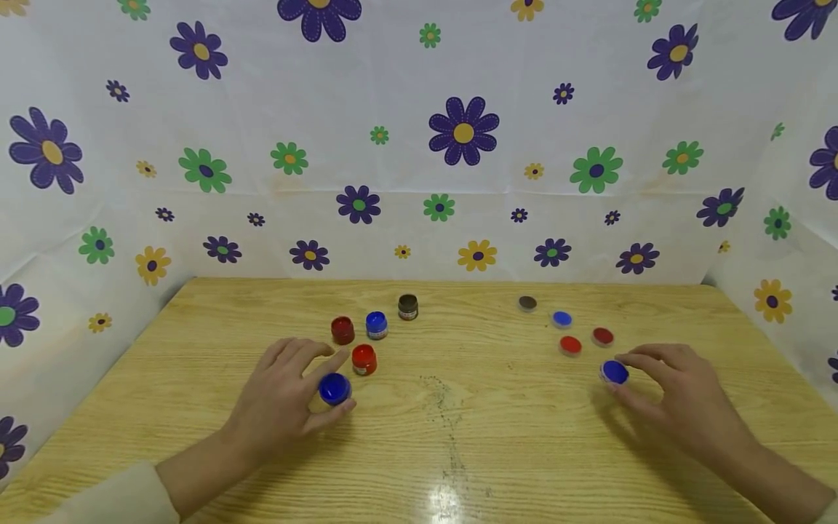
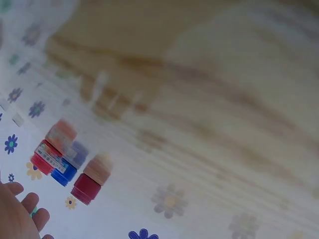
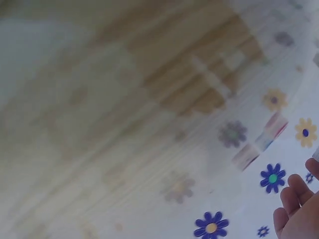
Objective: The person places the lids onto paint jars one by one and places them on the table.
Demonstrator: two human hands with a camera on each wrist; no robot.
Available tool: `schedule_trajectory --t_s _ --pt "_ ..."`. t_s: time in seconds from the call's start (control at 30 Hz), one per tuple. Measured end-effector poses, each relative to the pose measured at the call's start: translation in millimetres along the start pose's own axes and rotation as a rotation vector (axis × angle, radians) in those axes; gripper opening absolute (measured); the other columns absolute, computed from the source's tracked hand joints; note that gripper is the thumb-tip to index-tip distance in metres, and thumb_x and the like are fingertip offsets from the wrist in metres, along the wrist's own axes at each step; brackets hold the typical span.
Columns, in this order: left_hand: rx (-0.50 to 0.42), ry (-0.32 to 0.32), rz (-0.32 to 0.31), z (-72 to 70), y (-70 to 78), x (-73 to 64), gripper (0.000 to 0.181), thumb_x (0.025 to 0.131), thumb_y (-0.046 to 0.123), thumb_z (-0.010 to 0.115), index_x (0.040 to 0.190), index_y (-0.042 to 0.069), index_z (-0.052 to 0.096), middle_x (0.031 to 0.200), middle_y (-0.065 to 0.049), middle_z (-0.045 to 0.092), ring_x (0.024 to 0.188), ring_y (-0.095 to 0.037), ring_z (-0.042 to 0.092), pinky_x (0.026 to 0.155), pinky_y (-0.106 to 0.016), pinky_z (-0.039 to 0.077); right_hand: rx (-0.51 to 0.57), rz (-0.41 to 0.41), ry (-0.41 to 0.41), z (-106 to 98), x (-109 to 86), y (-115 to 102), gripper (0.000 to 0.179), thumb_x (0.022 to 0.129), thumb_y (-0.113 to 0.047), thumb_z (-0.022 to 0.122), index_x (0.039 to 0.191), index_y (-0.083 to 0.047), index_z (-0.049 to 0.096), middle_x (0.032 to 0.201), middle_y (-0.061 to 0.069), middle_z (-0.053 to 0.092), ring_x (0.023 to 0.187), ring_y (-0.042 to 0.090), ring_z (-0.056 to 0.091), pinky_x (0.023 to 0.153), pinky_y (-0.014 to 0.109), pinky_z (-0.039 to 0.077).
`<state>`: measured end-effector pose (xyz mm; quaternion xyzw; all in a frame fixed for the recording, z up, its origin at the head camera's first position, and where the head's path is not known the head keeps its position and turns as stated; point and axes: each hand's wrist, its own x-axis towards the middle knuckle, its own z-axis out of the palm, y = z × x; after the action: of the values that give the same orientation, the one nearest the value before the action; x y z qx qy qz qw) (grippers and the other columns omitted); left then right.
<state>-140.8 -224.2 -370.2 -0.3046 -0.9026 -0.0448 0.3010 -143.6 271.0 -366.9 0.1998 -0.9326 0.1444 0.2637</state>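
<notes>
In the head view, my left hand (image 1: pixel 278 389) is beside a small uncapped jar of dark blue paint (image 1: pixel 335 390). Its thumb and index finger spread on either side of this jar; whether they touch it I cannot tell. Across the table my right hand (image 1: pixel 681 397) pinches a dark blue jar lid (image 1: pixel 614 372) between thumb and fingertips, the coloured inner face showing. Close to the left hand are uncapped jars of red paint (image 1: pixel 364 359), dark red paint (image 1: pixel 342 330) and blue paint (image 1: pixel 376 325). Both wrist views show only some fingers at a lower corner.
Behind the other jars stands a dark brown or black paint jar (image 1: pixel 408 307). On the right lie a dark lid (image 1: pixel 527 303), a blue lid (image 1: pixel 561 319), a red lid (image 1: pixel 570 346) and a dark red lid (image 1: pixel 603 336). A flowered cloth (image 1: pixel 393 175) bounds the wooden table (image 1: pixel 484 444).
</notes>
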Motion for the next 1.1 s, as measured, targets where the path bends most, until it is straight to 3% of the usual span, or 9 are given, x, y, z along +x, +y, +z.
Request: schedule_trajectory --t_s 0.2,0.3,0.67,0.97,1.1 --pt "-0.061 0.068 0.041 0.0 6.5 2.9 0.066 0.097 0.065 0.039 0.098 0.008 0.073 0.100 -0.007 0.065 0.098 -0.026 0.059 0.095 -0.047 0.044 0.035 -0.066 0.034 3 5.9 -18 0.041 0.066 -0.024 0.089 0.101 -0.008 0.075 0.100 0.009 0.070 0.097 0.033 0.062 0.082 0.054 0.047" --pt "-0.071 0.084 0.044 1.3 9.9 3.9 0.065 0.097 0.065 0.038 0.089 0.010 0.070 0.097 -0.006 0.063 0.094 -0.025 0.058 0.093 -0.046 0.045 0.049 -0.078 0.023 4 8.9 -28 0.040 0.066 -0.025 0.090 0.100 -0.011 0.074 0.101 0.008 0.070 0.097 0.031 0.062 0.082 0.054 0.048" --pt "-0.167 0.153 0.104 9.3 34.1 15.8 0.062 0.097 0.061 0.040 0.080 0.010 0.071 0.090 0.000 0.060 0.086 -0.018 0.058 0.085 -0.044 0.048 0.100 -0.126 -0.012 10 17.4 -66 0.031 0.070 -0.031 0.088 0.095 -0.019 0.073 0.098 -0.006 0.065 0.092 0.015 0.058 0.081 0.045 0.046" --pt "-0.212 0.111 0.134 17.6 53.2 31.2 0.054 0.093 0.061 0.048 0.075 0.014 0.068 0.087 0.003 0.054 0.080 -0.016 0.051 0.082 -0.037 0.044 0.122 -0.137 -0.079 18 21.1 -94 0.029 0.074 -0.040 0.085 0.093 -0.021 0.072 0.098 -0.009 0.063 0.094 0.012 0.058 0.081 0.041 0.049" --pt "-0.215 0.134 0.161 23.3 63.0 40.2 0.048 0.089 0.060 0.057 0.073 0.015 0.066 0.086 0.003 0.053 0.078 -0.014 0.049 0.078 -0.035 0.044 0.146 -0.132 -0.100 22 22.9 -106 0.031 0.075 -0.043 0.084 0.096 -0.023 0.072 0.099 -0.009 0.063 0.095 0.011 0.058 0.082 0.039 0.051"
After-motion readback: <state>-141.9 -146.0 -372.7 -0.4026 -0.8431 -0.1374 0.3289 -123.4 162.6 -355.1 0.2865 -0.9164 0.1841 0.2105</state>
